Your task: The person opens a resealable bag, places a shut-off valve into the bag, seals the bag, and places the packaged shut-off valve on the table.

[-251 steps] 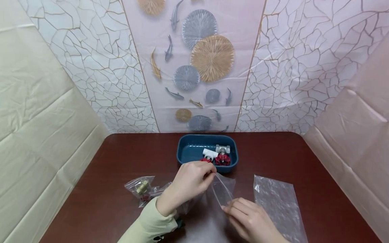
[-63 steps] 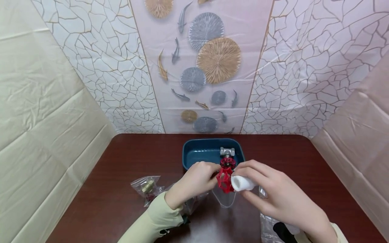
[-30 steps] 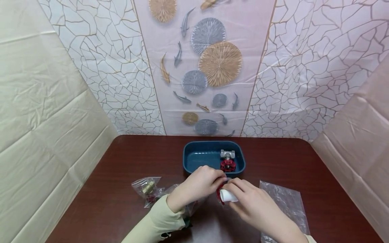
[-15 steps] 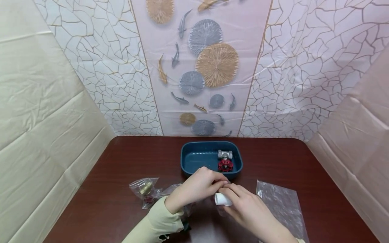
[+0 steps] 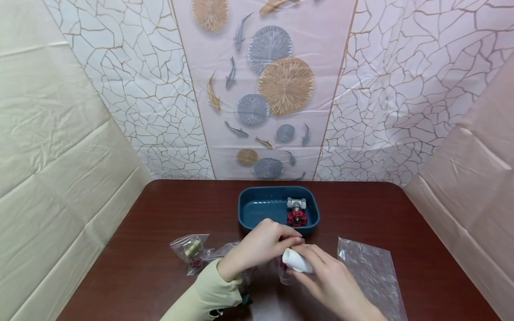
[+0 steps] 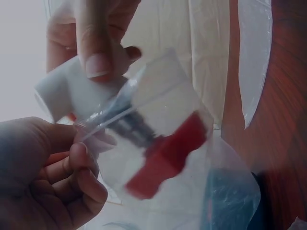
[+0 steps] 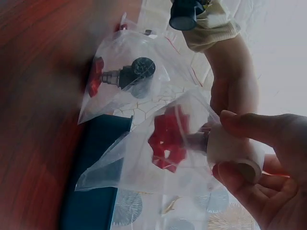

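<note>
Head view: a brown desk (image 5: pixel 361 200) spanned the lower frame; at lower centre, the left hand (image 5: pixel 259 247) pinched a clear bag (image 5: pixel 287 280) while the right hand (image 5: pixel 331 277) gripped a white-bodied valve (image 5: pixel 297 261), its red wheel (image 7: pixel 173 128) inside. A slackened pinch risked the bag snagging the valve.

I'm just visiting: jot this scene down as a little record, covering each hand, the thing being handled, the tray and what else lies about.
Left hand: pinches the edge of a clear bag
Right hand: grips the white-bodied valve
Bag contents: the valve's red handle
Blue tray: holds a silver-bodied valve
Table, left: bagged brass-coloured fitting
Table, right: flat clear plastic
</note>
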A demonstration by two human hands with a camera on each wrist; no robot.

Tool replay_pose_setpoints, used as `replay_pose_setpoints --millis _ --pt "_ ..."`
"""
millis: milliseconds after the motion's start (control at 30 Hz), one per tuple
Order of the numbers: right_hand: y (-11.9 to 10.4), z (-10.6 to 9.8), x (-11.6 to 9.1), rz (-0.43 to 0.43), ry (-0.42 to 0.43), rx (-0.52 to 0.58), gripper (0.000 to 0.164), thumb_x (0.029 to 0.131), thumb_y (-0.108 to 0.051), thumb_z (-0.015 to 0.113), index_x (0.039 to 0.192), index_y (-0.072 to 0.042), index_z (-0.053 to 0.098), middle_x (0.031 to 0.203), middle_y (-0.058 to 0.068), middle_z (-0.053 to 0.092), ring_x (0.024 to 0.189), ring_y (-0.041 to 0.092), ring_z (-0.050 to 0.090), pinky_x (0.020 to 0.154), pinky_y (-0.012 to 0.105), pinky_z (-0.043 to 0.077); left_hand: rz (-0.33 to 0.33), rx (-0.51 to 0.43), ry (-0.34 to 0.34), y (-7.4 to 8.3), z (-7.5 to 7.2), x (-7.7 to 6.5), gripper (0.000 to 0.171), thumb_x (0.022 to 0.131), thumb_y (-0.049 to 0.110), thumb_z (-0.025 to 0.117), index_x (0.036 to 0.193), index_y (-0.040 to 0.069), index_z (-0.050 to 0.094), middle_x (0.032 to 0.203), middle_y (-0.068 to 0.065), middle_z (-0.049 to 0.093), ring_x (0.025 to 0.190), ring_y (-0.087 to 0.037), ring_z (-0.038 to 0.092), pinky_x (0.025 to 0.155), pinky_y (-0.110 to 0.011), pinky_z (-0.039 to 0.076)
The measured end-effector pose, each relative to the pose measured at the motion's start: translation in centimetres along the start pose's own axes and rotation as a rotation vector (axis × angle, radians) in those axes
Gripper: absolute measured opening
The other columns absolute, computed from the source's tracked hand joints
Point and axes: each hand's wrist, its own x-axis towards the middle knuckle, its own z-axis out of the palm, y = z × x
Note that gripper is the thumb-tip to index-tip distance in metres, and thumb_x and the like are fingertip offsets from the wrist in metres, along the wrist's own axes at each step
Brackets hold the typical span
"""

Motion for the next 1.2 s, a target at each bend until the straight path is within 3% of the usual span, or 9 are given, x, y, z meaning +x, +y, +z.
replay_pose_setpoints --millis 200,367,567,700,833,1200 --pt "0.1 0.1 0.0 0.071 -0.003 -0.078 0.045 0.073 -0.03 0.079 0.111 -0.014 0.061 0.098 -0.007 0.061 0.072 0.003 0.055 0.055 0.025 0.047 -0.015 -0.042 0.022 -0.1 -0.6 -0.4 0.02 0.093 0.029 0.056 0.102 0.02 0.071 0.077 0.018 0.062 0.043 0.005 0.04 0.041 -0.016 0.034" --pt "0.2 -0.2 0.0 0.166 -0.095 -0.149 0.046 0.071 -0.034 0.08 0.11 -0.017 0.063 0.086 -0.008 0.06 0.063 0.002 0.054 0.05 0.024 0.044 -0.004 -0.051 0.017 0.1 -0.6 -0.4 0.023 0.094 0.032 0.055 0.104 0.019 0.071 0.076 0.017 0.063 0.043 0.003 0.038 0.041 -0.016 0.033" --pt "0.1 -0.4 -0.1 0.24 -0.22 -0.14 0.041 0.073 -0.038 0.077 0.107 -0.019 0.065 0.08 -0.01 0.059 0.059 0.0 0.051 0.049 0.023 0.042 0.061 0.046 0.036 0.5 -0.3 -0.3 0.021 0.094 0.03 0.055 0.101 0.019 0.072 0.084 0.015 0.065 0.048 0.007 0.04 0.044 -0.012 0.033" --pt "0.0 -0.5 0.0 0.275 -0.276 -0.142 0.039 0.074 -0.04 0.075 0.106 -0.021 0.066 0.082 -0.01 0.059 0.06 0.001 0.053 0.05 0.024 0.043 0.132 0.087 0.062 0.7 0.0 -0.4 0.019 0.094 0.028 0.055 0.1 0.02 0.071 0.089 0.015 0.066 0.065 0.012 0.049 0.056 -0.008 0.039" --pt "-0.1 -0.6 0.0 0.281 -0.298 -0.155 0.038 0.074 -0.04 0.075 0.106 -0.022 0.066 0.082 -0.01 0.057 0.061 0.002 0.054 0.051 0.024 0.045 0.193 0.13 0.095 1.1 0.2 -0.4 0.016 0.094 0.026 0.056 0.098 0.02 0.071 0.091 0.015 0.066 0.079 0.011 0.054 0.067 -0.008 0.042" --pt "0.0 -1.8 0.1 0.232 -0.307 -0.163 0.039 0.077 -0.044 0.072 0.109 -0.023 0.066 0.082 -0.011 0.052 0.062 0.001 0.048 0.051 0.025 0.043 0.21 0.172 0.111 2.0 -0.2 -0.5 0.016 0.093 0.025 0.057 0.098 0.019 0.07 0.091 0.013 0.066 0.079 0.01 0.056 0.068 -0.008 0.043"
